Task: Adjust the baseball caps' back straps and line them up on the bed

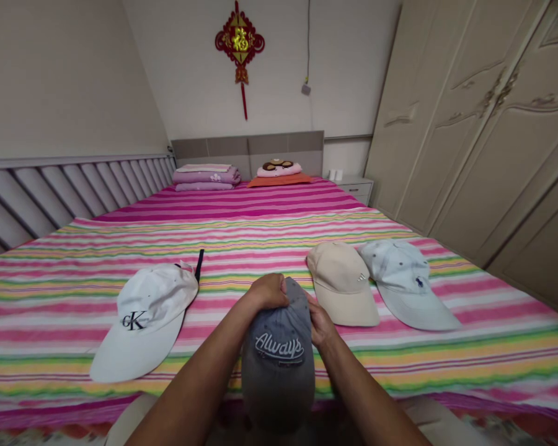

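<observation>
A grey-blue baseball cap (279, 356) with "Always" stitched in white hangs between my hands, its brim pointing down toward me. My left hand (270, 291) grips the cap's far left edge, thumb at the crown. On the other side, my right hand (320, 321) is closed on the right edge, its fingers partly hidden behind the fabric. To the left lies a white cap (155, 300) with "CK" lettering and a dark strap. A beige cap (341, 279) rests just right of my right hand, touching or overlapping a pale blue-white cap (402, 275).
The caps lie on a bed with a striped sheet (242, 238). Folded purple bedding (207, 178) and a pillow stack (279, 173) sit by the headboard (214, 148). A slatted rail (74, 186) borders the left side; a wardrobe (469, 136) and a nightstand (358, 187) stand right.
</observation>
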Demonstrator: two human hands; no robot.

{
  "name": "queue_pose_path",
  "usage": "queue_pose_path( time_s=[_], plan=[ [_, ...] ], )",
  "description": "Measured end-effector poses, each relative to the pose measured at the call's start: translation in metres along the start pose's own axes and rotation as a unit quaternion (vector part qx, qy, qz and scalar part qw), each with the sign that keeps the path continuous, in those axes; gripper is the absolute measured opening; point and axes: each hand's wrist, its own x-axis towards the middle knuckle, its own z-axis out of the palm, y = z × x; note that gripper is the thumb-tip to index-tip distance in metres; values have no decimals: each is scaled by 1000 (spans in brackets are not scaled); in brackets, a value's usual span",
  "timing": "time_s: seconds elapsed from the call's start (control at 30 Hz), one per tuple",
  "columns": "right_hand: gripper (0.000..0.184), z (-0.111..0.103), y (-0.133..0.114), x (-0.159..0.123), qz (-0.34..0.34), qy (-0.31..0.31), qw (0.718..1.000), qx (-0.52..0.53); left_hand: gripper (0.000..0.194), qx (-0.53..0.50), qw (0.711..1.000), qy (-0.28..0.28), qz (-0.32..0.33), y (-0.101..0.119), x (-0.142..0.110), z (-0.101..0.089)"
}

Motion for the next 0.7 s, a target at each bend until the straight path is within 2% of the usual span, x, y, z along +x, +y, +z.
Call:
queue_pose_path(
  time_s=[0.3, 0.7],
  plan=[
    [57, 2, -2, -2, -2, 11, 1000, -9, 19, -23, 1000, 1, 19, -2, -3, -5],
    [48, 1, -2, -1, -10, 11, 1000, -25, 20, -18, 999, 31, 18, 3, -8, -12]
  ],
)
